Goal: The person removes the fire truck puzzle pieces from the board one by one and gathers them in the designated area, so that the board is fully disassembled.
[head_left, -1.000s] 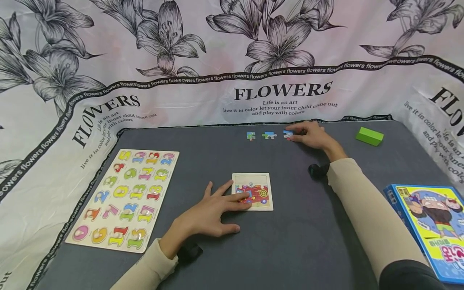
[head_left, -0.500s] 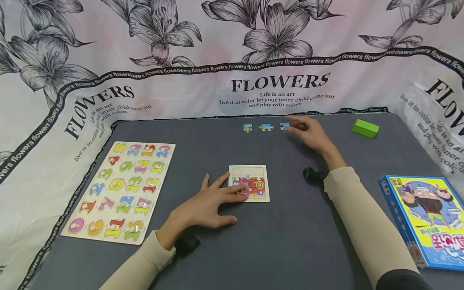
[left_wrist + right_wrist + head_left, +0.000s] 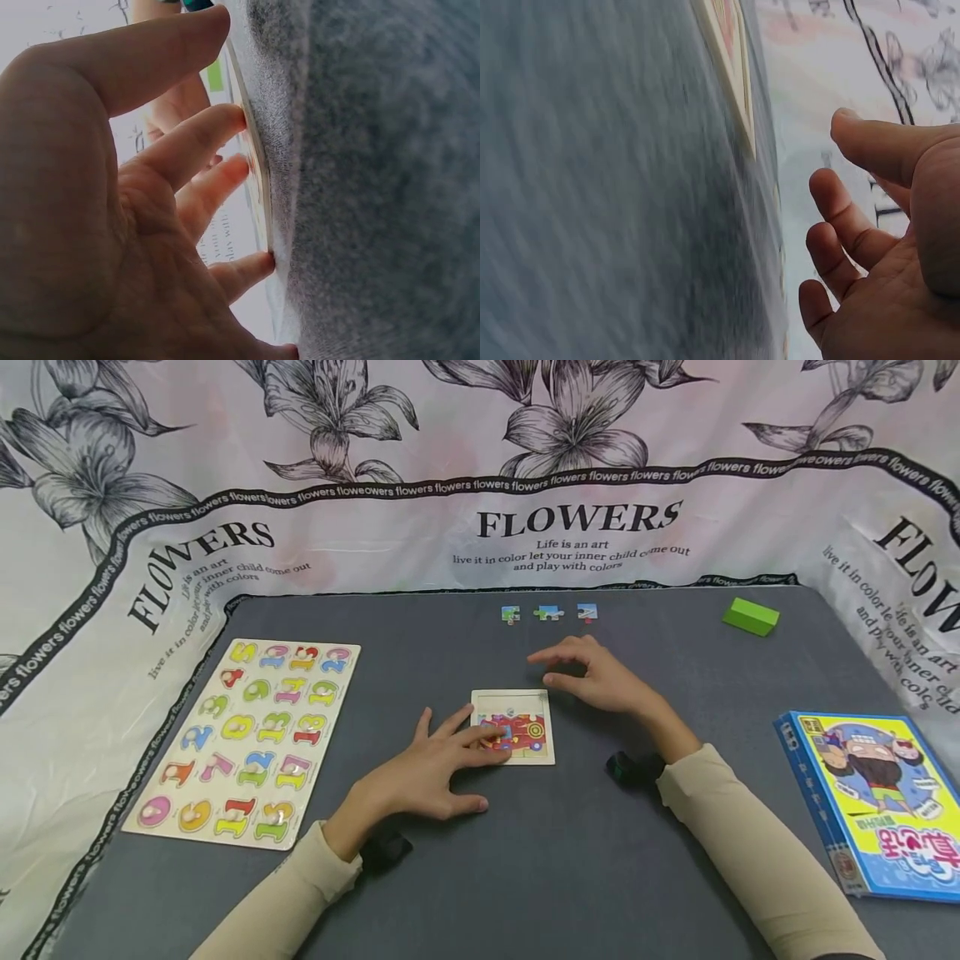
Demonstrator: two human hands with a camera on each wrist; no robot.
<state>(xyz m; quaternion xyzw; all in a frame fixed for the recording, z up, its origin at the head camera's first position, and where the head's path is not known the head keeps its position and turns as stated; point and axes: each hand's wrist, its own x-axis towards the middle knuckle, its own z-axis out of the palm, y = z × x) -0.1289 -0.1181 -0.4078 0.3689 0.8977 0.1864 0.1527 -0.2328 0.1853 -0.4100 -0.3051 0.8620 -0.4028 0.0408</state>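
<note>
A small square jigsaw tray (image 3: pixel 513 697) with a pale frame lies mid-table, a red vehicle picture partly filling it. My left hand (image 3: pixel 431 770) rests on it with spread fingers, fingertips on the picture and the left rim. In the left wrist view, fingertips (image 3: pixel 238 169) press along the tray's edge. Up and to the right of the tray hovers my right hand (image 3: pixel 600 675), fingers loosely bent, nothing between them. Beyond it, along the far edge, three jigsaw pieces stand in a row: a left piece (image 3: pixel 511 614), a middle piece (image 3: pixel 549 612) and a right piece (image 3: pixel 587 612).
On the left lies a wooden number board (image 3: pixel 255 743) full of colourful numerals. A green block (image 3: pixel 751 617) sits at the far right. Nearer on the right is a blue and yellow box (image 3: pixel 877 802). A flower-printed cloth (image 3: pixel 360 543) hangs behind the grey table (image 3: pixel 570 877).
My right hand has left the rightmost jigsaw piece and come back toward the tray. The left hand stays on the tray. The head view has tilted slightly down.
</note>
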